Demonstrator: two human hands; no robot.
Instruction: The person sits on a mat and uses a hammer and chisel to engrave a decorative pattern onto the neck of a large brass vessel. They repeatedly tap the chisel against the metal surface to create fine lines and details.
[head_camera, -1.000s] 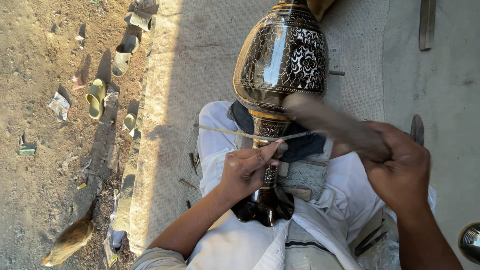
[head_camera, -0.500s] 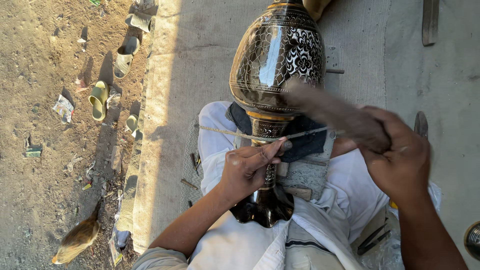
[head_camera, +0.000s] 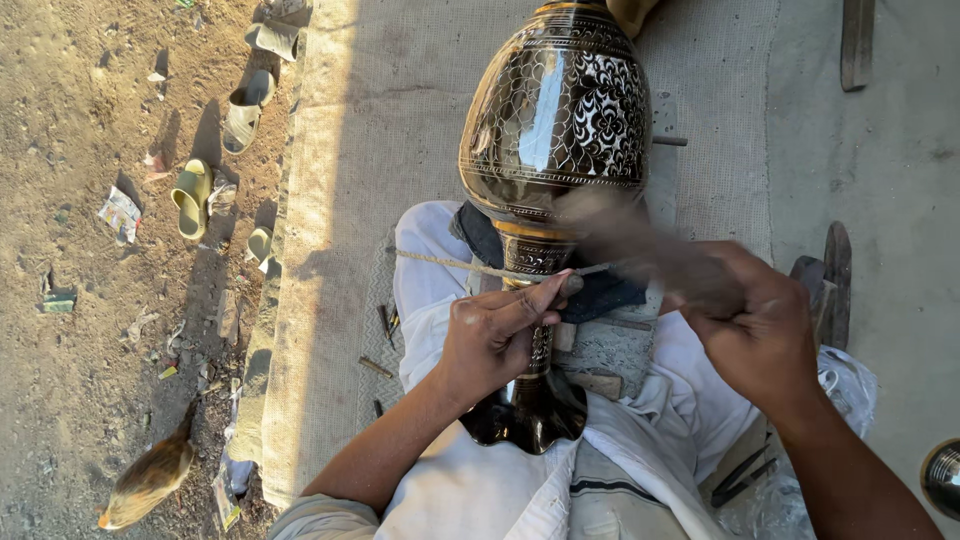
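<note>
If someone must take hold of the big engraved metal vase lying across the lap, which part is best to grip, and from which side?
Probably the narrow neck of the vase, just below the wide belly, gripped from the person's left side, where the left hand already rests. The neck is slim enough to close fingers around; the belly is broad and rounded. The right hand with its blurred tool occupies the other side.

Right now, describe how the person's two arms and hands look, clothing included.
Both are bare: the left hand and right hand wear no gloves, and no rings or watch show. The forearms are uncovered. A pale rolled sleeve edge shows near the left elbow; the right arm leaves the frame unsleeved.
</note>
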